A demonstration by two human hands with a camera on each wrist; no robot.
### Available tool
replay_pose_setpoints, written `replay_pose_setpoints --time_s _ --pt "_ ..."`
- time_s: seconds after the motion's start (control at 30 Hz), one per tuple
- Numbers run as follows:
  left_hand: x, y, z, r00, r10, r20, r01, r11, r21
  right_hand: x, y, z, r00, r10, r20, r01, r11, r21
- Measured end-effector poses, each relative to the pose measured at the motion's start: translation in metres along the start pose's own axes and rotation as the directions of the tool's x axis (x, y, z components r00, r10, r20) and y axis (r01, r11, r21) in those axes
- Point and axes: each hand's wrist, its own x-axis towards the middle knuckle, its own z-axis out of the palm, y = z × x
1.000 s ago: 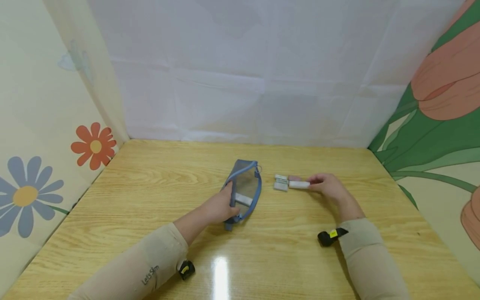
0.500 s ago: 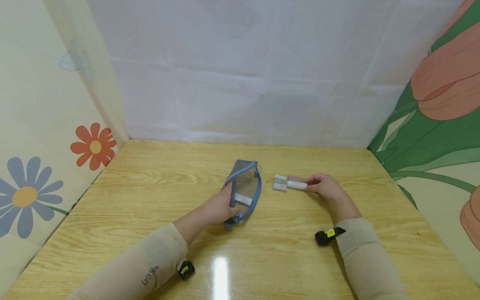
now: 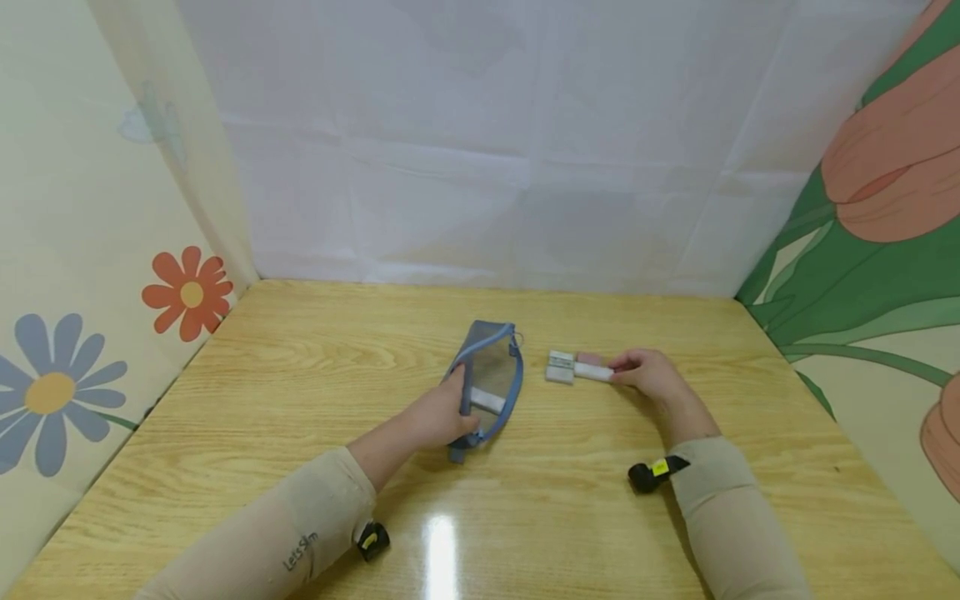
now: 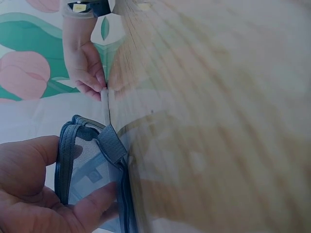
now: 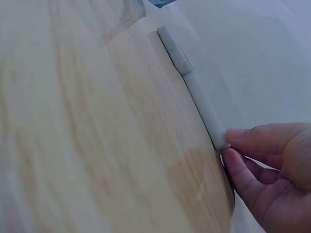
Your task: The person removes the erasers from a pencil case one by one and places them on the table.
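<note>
My left hand (image 3: pixel 435 414) grips the near-left side of a blue-grey mesh zipper pouch (image 3: pixel 517 385), its zipper open. In the left wrist view, thumb and fingers hold the pouch's edge (image 4: pixel 65 160). A whitish block (image 3: pixel 487 401) shows inside the pouch. To the right, my right hand (image 3: pixel 651 373) pinches the right end of a white, eraser-like block (image 3: pixel 594 372) lying along the table. The right wrist view shows thumb and finger at the end of this white block (image 5: pixel 205 108). Its far end meets a pair of whitish-grey blocks (image 3: pixel 559 375). A pinkish block (image 3: pixel 590 358) lies just behind it.
The wooden table (image 3: pixel 337 350) runs back to a white sheet (image 3: pixel 480 167). Flower-patterned walls (image 3: pixel 90 250) stand on both sides. Black wrist cameras (image 3: pixel 648 475) hang at both sleeves, close to the tabletop.
My right hand has shifted slightly left with the white block, whose left end now sits against the pair of whitish-grey blocks. These have closed up together. My left hand and the pouch stay put.
</note>
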Motion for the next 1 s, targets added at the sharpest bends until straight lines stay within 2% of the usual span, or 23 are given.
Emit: replay_pose_setpoints --time_s 0.3,0.53,0.63,0.87,1.0 --pt "0.001 -0.001 0.0 1.0 0.003 -0.003 -0.003 1.0 0.003 -0.001 0.001 0.001 1.0 0.004 -0.014 -0.004 1.0 -0.006" --pt "0.0 0.0 0.0 1.0 0.008 -0.001 -0.008 1.0 0.011 -0.003 -0.003 -0.003 1.0 0.025 -0.018 -0.024 0.994 0.103" --pt "0.0 0.001 0.0 1.0 0.011 -0.004 -0.011 1.0 0.016 -0.004 -0.009 -0.004 0.999 0.035 -0.011 -0.033 0.993 0.112" --pt "0.001 0.0 0.0 1.0 0.004 -0.005 -0.004 1.0 0.009 -0.006 -0.024 -0.001 0.999 -0.02 -0.035 0.018 0.999 -0.048" --pt "0.001 -0.001 0.001 1.0 -0.002 -0.004 0.002 1.0 0.007 -0.006 -0.034 0.006 0.998 -0.06 -0.03 0.058 0.996 -0.072"
